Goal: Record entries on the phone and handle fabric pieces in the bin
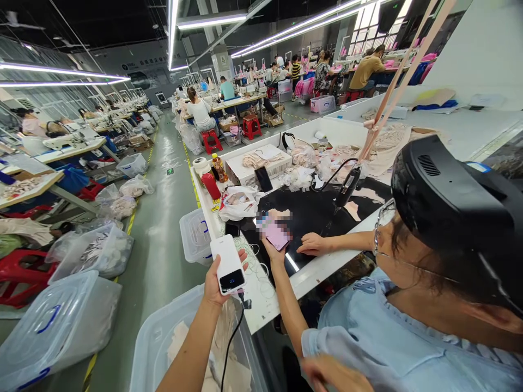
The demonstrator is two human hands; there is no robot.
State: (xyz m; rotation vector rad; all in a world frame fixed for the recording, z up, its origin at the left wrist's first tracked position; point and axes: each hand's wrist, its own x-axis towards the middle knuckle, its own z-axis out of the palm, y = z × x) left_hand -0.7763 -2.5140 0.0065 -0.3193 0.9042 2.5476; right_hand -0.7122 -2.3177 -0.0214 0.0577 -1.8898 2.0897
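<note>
My left hand (216, 283) is raised at the lower centre and grips a white power bank (227, 264) with a small dark display. A black cable (229, 343) hangs down from it. My right hand (333, 374) shows only partly at the bottom edge, against the blue sleeve of a co-worker; its fingers are blurred. That co-worker (408, 326), in a blue shirt and a black head-mounted device, sits close on the right. One of their hands holds a pink phone (275, 233). The other (312, 243) lies flat on the black table mat (310, 209).
The white worktable (265, 305) carries fabric pieces, a white box (261, 163), bottles, tape and a black tool on a cord (347, 188). Clear plastic bins (57, 321) stand on the floor left and below. An aisle (163, 228) runs back past other seated workers.
</note>
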